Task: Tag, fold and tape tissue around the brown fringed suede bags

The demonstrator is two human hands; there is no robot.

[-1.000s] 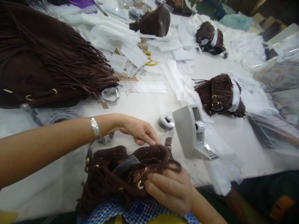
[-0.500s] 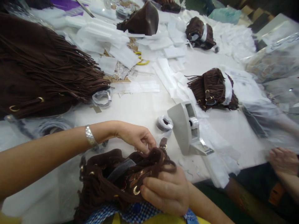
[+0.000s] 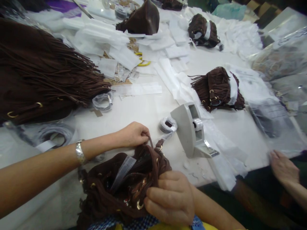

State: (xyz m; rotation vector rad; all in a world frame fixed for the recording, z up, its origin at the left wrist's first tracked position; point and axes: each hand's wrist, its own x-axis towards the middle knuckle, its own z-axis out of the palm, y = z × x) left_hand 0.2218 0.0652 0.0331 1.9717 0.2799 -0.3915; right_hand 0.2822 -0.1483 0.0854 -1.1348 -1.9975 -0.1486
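A dark brown suede fringed bag (image 3: 120,188) with gold rings lies at the near table edge, partly on my lap. My left hand (image 3: 133,134), a silver bracelet on its wrist, is closed in a pinch on the bag's brown drawstring cord at the far rim. My right hand (image 3: 170,199) is closed round the gathered near rim of the bag, beside a gold eyelet. A grey strip of wrapping shows inside the bag's mouth.
A grey tape dispenser (image 3: 189,131) stands just right of the bag, with a tape roll (image 3: 168,124) beside it. A big pile of brown fringed bags (image 3: 40,76) fills the left. Wrapped bags (image 3: 217,89) and white paper sheets (image 3: 124,54) lie beyond. Another person's hand (image 3: 284,167) rests at the right edge.
My left hand has drawn back and left, pulling the cord up from the bag's rim. The bag's mouth has bunched tighter under my right hand. The other person's hand has come into view.
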